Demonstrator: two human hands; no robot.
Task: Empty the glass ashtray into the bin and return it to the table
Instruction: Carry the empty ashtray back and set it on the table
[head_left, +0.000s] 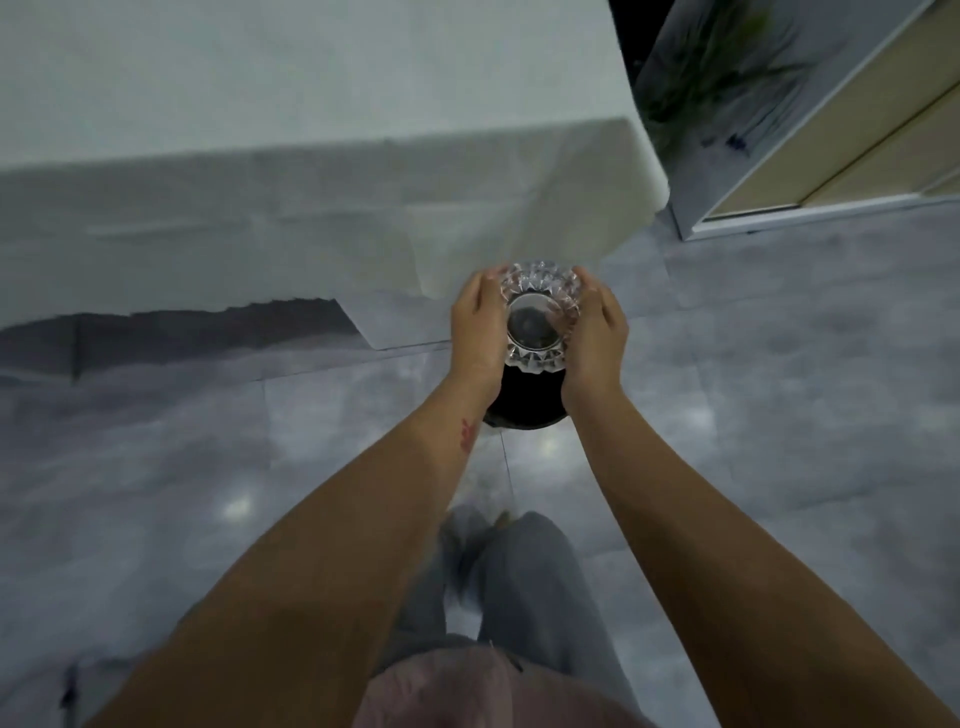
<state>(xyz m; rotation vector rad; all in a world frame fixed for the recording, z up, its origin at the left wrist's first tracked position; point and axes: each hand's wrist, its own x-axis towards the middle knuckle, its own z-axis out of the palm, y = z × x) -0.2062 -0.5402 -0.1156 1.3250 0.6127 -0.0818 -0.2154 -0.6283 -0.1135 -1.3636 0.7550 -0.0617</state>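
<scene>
A cut-glass ashtray (537, 317) is held between both hands, directly above a round black bin (524, 402) on the floor. My left hand (478, 327) clasps its left side and my right hand (595, 338) clasps its right side. The ashtray looks turned over, with its flat round base facing me. Most of the bin is hidden behind the ashtray and my wrists. The table (260, 104), under a pale cloth that hangs to the floor, stands just beyond the bin.
A grey glossy tiled floor (779, 389) surrounds the bin. A white-framed cabinet (831, 171) and a green plant (722, 62) stand at the upper right, past the table's corner. My legs in grey trousers (524, 587) are below.
</scene>
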